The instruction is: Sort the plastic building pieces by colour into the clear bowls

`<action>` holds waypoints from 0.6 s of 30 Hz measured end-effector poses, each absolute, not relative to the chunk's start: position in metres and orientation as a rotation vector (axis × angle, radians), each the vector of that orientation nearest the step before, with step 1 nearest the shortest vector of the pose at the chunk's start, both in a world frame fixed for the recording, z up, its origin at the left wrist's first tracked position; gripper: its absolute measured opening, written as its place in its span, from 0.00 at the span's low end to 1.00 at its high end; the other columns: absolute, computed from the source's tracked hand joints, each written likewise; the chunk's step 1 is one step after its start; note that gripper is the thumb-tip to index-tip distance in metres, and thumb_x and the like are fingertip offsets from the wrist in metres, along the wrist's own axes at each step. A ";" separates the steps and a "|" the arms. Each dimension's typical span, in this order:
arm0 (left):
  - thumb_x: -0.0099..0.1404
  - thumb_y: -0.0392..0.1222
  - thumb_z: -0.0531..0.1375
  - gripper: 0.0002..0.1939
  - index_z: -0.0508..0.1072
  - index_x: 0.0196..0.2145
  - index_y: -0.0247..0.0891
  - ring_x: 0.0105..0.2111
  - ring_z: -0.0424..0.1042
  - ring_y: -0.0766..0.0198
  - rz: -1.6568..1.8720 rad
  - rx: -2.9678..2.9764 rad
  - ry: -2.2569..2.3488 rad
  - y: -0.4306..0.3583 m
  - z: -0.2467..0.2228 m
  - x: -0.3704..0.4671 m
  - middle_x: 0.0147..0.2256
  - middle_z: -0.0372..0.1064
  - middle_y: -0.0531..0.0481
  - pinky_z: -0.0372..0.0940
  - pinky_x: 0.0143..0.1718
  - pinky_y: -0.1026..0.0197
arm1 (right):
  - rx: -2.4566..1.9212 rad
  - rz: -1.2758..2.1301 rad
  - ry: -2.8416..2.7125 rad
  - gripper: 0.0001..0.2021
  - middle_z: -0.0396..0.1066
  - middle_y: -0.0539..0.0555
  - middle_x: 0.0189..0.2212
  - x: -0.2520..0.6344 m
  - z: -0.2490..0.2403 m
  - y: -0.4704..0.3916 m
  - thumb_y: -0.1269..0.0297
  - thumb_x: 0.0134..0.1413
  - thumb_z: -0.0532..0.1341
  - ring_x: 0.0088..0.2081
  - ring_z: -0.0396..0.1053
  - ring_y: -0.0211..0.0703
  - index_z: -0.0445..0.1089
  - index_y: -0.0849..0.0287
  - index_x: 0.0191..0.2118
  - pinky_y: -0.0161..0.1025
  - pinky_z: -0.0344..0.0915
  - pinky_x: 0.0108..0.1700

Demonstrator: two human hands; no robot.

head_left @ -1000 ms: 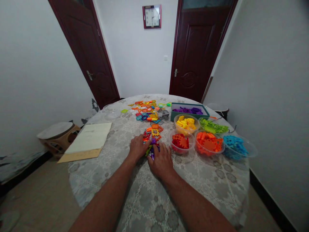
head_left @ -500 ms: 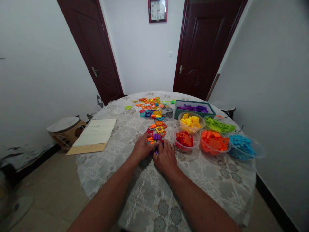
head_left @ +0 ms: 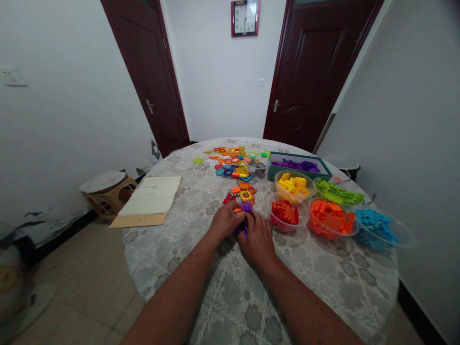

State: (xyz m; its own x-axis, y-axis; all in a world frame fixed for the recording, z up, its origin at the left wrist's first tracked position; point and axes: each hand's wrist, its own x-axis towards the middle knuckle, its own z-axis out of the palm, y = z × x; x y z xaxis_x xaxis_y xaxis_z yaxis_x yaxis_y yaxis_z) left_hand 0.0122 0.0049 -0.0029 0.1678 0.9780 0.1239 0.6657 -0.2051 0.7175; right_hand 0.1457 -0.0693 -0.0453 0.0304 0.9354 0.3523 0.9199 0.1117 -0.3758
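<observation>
Close together at the near middle of the table, my left hand (head_left: 226, 221) and my right hand (head_left: 258, 235) are closed around purple plastic building pieces (head_left: 246, 207). My left fingers press on the pieces' left side, where a bit of orange shows. The right fingers curl over the near side, and purple sticks out between the two hands. Much of what they grip is hidden. Just beyond lie joined red, yellow and orange gear-shaped pieces (head_left: 246, 195); whether they connect to the purple ones I cannot tell.
Right of my hands stand clear bowls of red pieces (head_left: 284, 212), orange pieces (head_left: 332, 218), yellow pieces (head_left: 293, 184), green pieces (head_left: 338, 191) and blue pieces (head_left: 375, 227). Behind them is a green box (head_left: 323, 167) with purple pieces. Mixed pieces (head_left: 230, 160) lie farther back; papers (head_left: 151, 196) lie left.
The whole view has shifted, so the table and hands appear farther right. Both hands stay on the purple pieces, with the left fingers now covering more of the orange parts.
</observation>
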 end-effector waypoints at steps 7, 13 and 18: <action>0.53 0.38 0.69 0.10 0.81 0.36 0.41 0.39 0.74 0.56 1.133 1.389 1.340 0.014 0.000 0.006 0.37 0.78 0.48 0.66 0.45 0.57 | -1.758 -0.081 -1.875 0.26 0.69 0.68 0.63 0.147 -0.055 -0.068 0.58 0.66 0.62 0.64 0.64 0.62 0.68 0.63 0.65 0.57 0.58 0.67; 0.55 0.47 0.68 0.17 0.80 0.41 0.37 0.31 0.75 0.60 1.177 1.042 1.075 0.011 0.003 0.007 0.34 0.78 0.47 0.69 0.35 0.59 | -1.693 -0.143 -1.870 0.26 0.70 0.69 0.61 0.150 -0.063 -0.065 0.57 0.66 0.62 0.63 0.66 0.63 0.68 0.62 0.65 0.60 0.60 0.66; 0.51 0.47 0.71 0.20 0.79 0.41 0.37 0.32 0.77 0.60 1.221 0.813 0.855 0.009 0.013 0.017 0.35 0.79 0.47 0.73 0.38 0.58 | -1.617 -0.135 -1.833 0.24 0.70 0.71 0.61 0.152 -0.063 -0.064 0.60 0.67 0.60 0.63 0.66 0.62 0.69 0.66 0.64 0.60 0.63 0.65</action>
